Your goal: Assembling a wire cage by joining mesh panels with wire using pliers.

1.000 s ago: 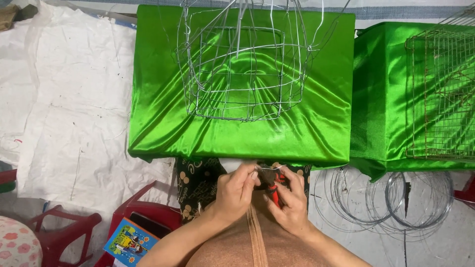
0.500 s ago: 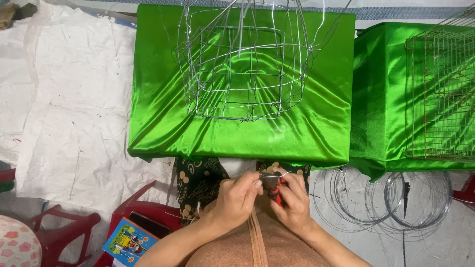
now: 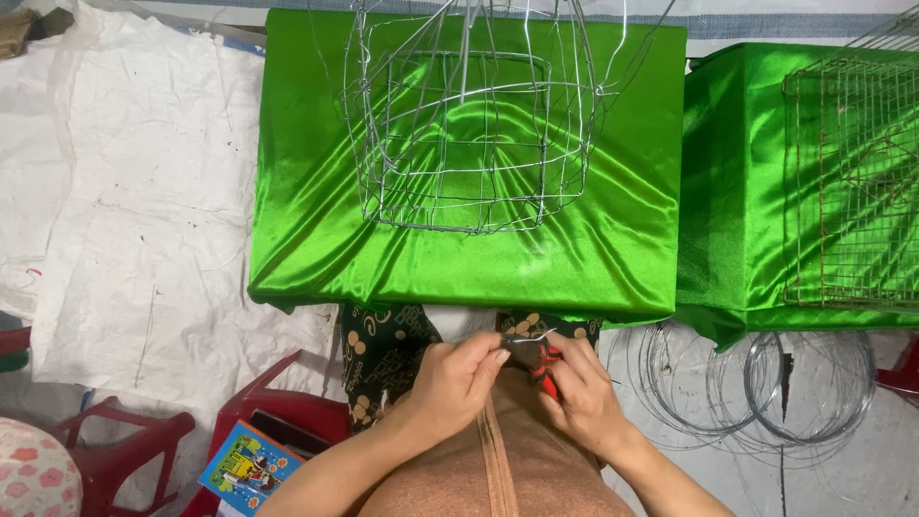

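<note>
Hands barely shifted, left hand [image 3: 459,378] pinching wire [image 3: 532,336], right hand [image 3: 581,393] gripping red pliers [image 3: 546,369], wire cage [image 3: 469,124] ahead.

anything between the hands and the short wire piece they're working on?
Nothing visible. The left hand and right hand both pinch the short wire piece directly, red-handled pliers in the right grip. The wire cage sits apart on the green cloth.
</note>
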